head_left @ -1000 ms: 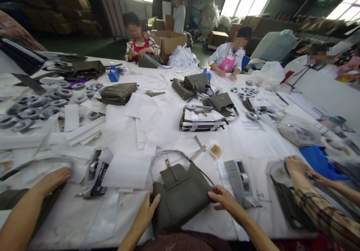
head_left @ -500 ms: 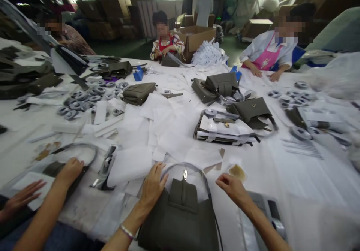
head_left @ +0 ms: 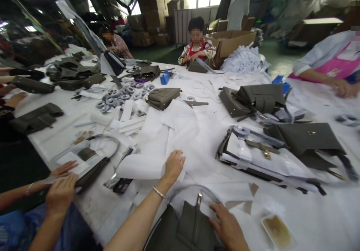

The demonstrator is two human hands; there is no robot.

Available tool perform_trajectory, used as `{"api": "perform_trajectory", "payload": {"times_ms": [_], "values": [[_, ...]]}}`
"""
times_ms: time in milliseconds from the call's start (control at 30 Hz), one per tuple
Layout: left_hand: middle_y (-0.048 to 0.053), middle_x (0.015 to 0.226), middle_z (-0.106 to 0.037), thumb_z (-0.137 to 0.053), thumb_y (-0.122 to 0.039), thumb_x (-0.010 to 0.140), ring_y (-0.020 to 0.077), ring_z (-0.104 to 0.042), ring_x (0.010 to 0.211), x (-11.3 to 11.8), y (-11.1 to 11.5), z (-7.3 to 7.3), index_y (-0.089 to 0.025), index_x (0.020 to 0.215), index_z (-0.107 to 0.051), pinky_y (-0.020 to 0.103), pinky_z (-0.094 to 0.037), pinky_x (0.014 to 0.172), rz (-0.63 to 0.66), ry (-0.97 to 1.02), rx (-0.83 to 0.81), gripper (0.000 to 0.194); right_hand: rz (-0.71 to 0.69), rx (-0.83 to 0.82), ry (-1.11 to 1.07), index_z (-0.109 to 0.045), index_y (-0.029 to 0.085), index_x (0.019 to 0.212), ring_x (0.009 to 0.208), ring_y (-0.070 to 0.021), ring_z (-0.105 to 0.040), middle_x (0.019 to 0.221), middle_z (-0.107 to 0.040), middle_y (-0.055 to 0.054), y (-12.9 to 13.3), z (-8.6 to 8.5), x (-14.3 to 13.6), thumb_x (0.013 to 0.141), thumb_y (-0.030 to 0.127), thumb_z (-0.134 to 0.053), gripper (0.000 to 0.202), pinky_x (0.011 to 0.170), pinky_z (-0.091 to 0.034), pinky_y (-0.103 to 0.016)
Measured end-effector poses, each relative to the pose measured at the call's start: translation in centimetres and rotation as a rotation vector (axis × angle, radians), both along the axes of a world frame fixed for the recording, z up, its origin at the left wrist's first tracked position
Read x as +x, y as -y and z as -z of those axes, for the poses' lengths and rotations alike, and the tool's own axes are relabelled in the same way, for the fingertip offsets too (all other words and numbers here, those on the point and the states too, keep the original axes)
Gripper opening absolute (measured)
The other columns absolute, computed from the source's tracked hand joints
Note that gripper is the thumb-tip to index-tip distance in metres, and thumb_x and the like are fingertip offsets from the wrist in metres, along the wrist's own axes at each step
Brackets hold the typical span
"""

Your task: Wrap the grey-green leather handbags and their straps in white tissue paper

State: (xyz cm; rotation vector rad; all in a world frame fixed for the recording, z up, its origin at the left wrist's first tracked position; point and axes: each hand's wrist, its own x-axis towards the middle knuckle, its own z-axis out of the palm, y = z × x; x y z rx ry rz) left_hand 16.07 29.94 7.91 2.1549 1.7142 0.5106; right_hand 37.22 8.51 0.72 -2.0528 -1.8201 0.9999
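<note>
A dark olive handbag stands before me at the bottom of the view, with a wrapped loop handle and a metal clasp on its flap strap. My right hand grips the bag's upper right side near the handle base, thumb and fingers bent over it. Beyond the bag, my left hand reaches onto the loose white packing sheets. Its fingers are bent and pressed together on a sheet; the fingertips' hold is partly hidden. A bracelet circles that wrist.
At left, a co-worker's hands work on another handbag. Partly wrapped bags lie at right, above a shallow dish of yellowish stuff. Grey rolled strips pile up further back. Other people sit across the table.
My left hand has left the bag's handle and moved forward onto the white sheets. The right hand has come onto the bag from its right. The view has turned left.
</note>
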Motion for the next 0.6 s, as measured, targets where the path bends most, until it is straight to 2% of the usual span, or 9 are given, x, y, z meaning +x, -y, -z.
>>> {"api": "perform_trajectory", "payload": {"times_ms": [100,200,267,333,433,500,600], "values": [[0.006,0.108,-0.064,-0.056,-0.014,0.09,0.0195,-0.062,0.102,-0.8,-1.9,-0.8,-0.018,0.107,-0.058,0.033,-0.05,0.092,-0.019,0.079,0.054,0.019,0.005,0.018,0.024,-0.068,0.028,0.108,0.101,-0.0267,-0.066,0.113,-0.069,-0.006,-0.2,-0.2,-0.2,0.08,0.033,-0.054,0.032,0.087,-0.052,-0.038],[0.006,0.108,-0.063,-0.053,-0.014,0.091,0.0189,-0.062,0.101,-0.8,-3.4,-1.5,-0.018,0.109,-0.057,0.032,-0.051,0.089,0.016,0.167,0.08,0.019,0.05,-0.038,-0.08,-0.069,0.028,0.104,0.091,-0.0239,-0.068,0.106,-0.071,-0.004,-1.1,-2.0,-0.2,0.079,0.032,-0.056,0.029,0.083,-0.052,-0.035],[0.005,0.106,-0.063,-0.051,-0.015,0.092,0.0179,-0.062,0.101,-0.2,-3.4,-1.5,-0.019,0.108,-0.057,0.031,-0.051,0.089,0.07,0.225,0.074,0.018,0.134,-0.066,-0.205,-0.069,0.025,0.098,0.083,-0.0224,-0.067,0.092,-0.073,-0.003,-2.0,-3.2,0.7,0.084,0.036,-0.052,0.025,0.078,-0.053,-0.034],[0.003,0.101,-0.063,-0.051,-0.016,0.094,0.0167,-0.062,0.097,0.7,-2.3,-1.0,-0.02,0.105,-0.058,0.029,-0.051,0.088,0.162,0.281,0.058,0.014,0.273,0.01,-0.233,-0.069,0.023,0.094,0.079,-0.022,-0.066,0.085,-0.071,-0.005,-2.7,-3.8,2.3,0.089,0.041,-0.046,0.03,0.075,-0.053,-0.034],[0.002,0.095,-0.064,-0.051,-0.018,0.095,0.0159,-0.062,0.091,2.4,0.8,0.2,-0.021,0.101,-0.059,0.028,-0.05,0.085,0.387,0.299,-0.012,0.011,0.385,0.264,0.006,-0.067,0.02,0.102,0.096,-0.0255,-0.064,0.101,-0.069,-0.011,-3.6,-3.8,5.5,0.09,0.037,-0.046,0.03,0.088,-0.052,-0.04],[0.002,0.098,-0.065,-0.054,-0.016,0.093,0.0166,-0.062,0.092,3.8,3.2,1.2,-0.021,0.103,-0.06,0.028,-0.05,0.084,0.538,0.235,-0.108,0.012,0.337,0.322,0.214,-0.062,0.016,0.118,0.117,-0.0297,-0.056,0.124,-0.062,-0.015,-4.3,-3.4,7.3,0.086,0.029,-0.051,0.036,0.1,-0.046,-0.046],[0.004,0.107,-0.064,-0.06,-0.016,0.09,0.0195,-0.061,0.099,6.2,5.9,2.6,-0.021,0.112,-0.059,0.03,-0.049,0.086,0.647,0.091,-0.242,0.023,0.142,0.181,0.426,-0.051,0.017,0.136,0.139,-0.0342,-0.036,0.147,-0.046,-0.015,-6.0,-3.3,8.6,0.077,0.015,-0.061,0.059,0.111,-0.032,-0.053]]}}
